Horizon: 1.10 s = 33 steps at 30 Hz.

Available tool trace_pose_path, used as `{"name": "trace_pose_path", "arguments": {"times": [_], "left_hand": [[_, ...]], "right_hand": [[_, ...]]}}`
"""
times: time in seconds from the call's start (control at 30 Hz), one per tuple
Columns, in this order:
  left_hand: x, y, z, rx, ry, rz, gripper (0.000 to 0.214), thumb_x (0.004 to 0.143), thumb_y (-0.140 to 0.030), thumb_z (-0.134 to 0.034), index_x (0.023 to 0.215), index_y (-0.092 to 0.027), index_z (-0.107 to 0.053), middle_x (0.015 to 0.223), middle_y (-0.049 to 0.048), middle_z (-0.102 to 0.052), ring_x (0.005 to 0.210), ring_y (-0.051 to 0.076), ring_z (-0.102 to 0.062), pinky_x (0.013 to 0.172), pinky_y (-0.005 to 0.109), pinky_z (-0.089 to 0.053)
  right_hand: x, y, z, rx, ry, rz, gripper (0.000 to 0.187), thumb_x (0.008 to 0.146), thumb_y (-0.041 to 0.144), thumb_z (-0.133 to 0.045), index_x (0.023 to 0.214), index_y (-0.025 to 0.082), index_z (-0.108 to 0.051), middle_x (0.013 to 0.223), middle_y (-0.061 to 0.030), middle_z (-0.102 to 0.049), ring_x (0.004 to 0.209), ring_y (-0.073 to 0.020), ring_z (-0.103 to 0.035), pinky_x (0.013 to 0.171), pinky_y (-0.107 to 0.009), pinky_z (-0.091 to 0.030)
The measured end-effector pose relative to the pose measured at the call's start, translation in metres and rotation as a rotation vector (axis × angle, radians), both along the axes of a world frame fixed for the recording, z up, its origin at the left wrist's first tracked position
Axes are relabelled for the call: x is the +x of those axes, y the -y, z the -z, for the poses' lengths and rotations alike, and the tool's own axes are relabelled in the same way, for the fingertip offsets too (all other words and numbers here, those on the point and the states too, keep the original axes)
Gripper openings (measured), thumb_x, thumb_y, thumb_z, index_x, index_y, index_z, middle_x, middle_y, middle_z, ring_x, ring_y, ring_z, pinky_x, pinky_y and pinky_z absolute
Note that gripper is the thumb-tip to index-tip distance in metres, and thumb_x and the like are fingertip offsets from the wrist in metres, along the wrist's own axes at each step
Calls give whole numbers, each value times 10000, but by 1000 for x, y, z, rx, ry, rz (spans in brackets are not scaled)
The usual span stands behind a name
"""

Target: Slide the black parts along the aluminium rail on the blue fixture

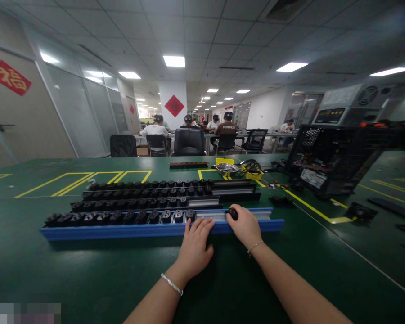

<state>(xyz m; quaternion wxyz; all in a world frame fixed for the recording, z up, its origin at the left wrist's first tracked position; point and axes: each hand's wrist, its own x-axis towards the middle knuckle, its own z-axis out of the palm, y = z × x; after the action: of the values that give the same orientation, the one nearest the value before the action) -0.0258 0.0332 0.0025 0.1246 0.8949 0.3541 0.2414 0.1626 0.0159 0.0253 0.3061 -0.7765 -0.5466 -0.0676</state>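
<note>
A long blue rail (118,231) lies crosswise in front of me, with a silvery channel along its top. Several black socket modules (154,217) sit side by side in its left and middle part. My right hand (246,227) grips a single black socket module (234,213) over the rail's right part, apart from the row. Whether that module is seated in the channel I cannot tell. My left hand (197,245) lies with fingers stretched out on the rail's front edge, close to the last module of the row; it holds nothing.
Behind the blue rail lie several black rails (239,196) with similar modules. Farther back are a brown strip (189,165), a metal bowl (227,168) and a yellow tray with cables (253,168). An opened computer case (334,157) stands at the right. People sit at distant tables.
</note>
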Motion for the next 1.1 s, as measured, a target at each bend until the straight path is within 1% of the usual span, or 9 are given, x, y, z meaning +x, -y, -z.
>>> {"name": "trace_pose_path", "arguments": {"times": [0.23,0.43,0.67,0.9,1.1], "left_hand": [[0,0,0,17,6,4,658,682,-114,-474,1317,-274,-407,1420,-10,-416,1333,211,-294,1141,531,-56],[-1,0,-1,17,-2,2,653,684,-116,-469,1317,-265,-410,1420,-9,-416,1333,207,-293,1140,527,-60],[-1,-1,2,32,16,5,655,689,-107,-482,1318,-273,-406,1416,-6,-421,1329,206,-297,1139,523,-62],[0,-2,5,50,18,5,659,688,-104,-483,1322,-267,-404,1412,-7,-426,1322,202,-302,1140,515,-62],[-1,-2,3,48,11,4,648,698,-116,-480,1321,-275,-401,1413,-16,-425,1326,203,-299,1141,512,-63]], "right_hand": [[2,0,0,-22,-34,27,230,795,289,-475,965,207,-606,895,-53,-652,850,-194,-574,734,-295,-373],[4,3,-2,-27,5,37,230,786,309,-492,957,213,-611,902,-53,-654,898,-207,-571,800,-320,-366],[7,3,-1,-33,0,44,342,791,300,-475,1106,200,-565,997,-68,-659,932,-215,-578,841,-335,-365],[11,3,-1,-59,26,89,342,784,313,-470,1085,189,-574,1010,-75,-653,990,-223,-563,884,-346,-352],[13,5,-4,-85,4,85,338,784,318,-466,1079,193,-574,1013,-76,-652,985,-227,-561,874,-346,-357]]}}
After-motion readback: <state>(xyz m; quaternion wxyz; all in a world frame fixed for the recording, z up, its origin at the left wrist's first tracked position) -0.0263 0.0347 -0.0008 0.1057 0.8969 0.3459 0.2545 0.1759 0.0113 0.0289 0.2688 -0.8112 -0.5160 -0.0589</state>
